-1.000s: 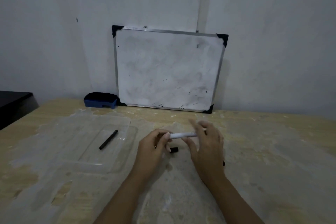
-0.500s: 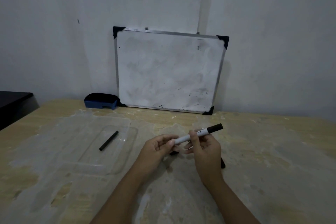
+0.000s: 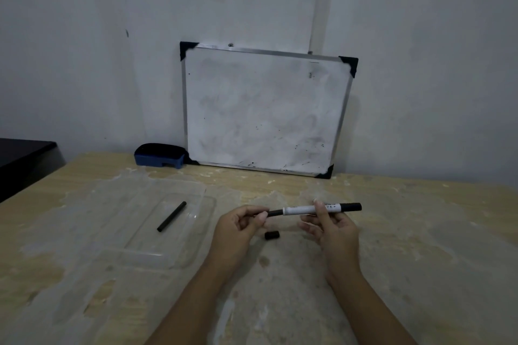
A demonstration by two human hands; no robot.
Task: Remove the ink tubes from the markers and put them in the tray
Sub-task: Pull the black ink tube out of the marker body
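My right hand holds a white marker with a black cap end, lying level above the table. A black ink tube sticks out of the marker's left end, and the fingertips of my left hand pinch it. A small black end plug lies on the table just below the marker. To the left sits a clear plastic tray with one black ink tube lying slanted inside it.
A whiteboard leans against the wall at the back of the worn wooden table. A blue eraser rests beside its lower left corner. A dark piece of furniture stands at the far left.
The marker has levelled out and moved right. My left hand has drawn the black ink tube partly out of its left end. The end plug on the table is now uncovered.
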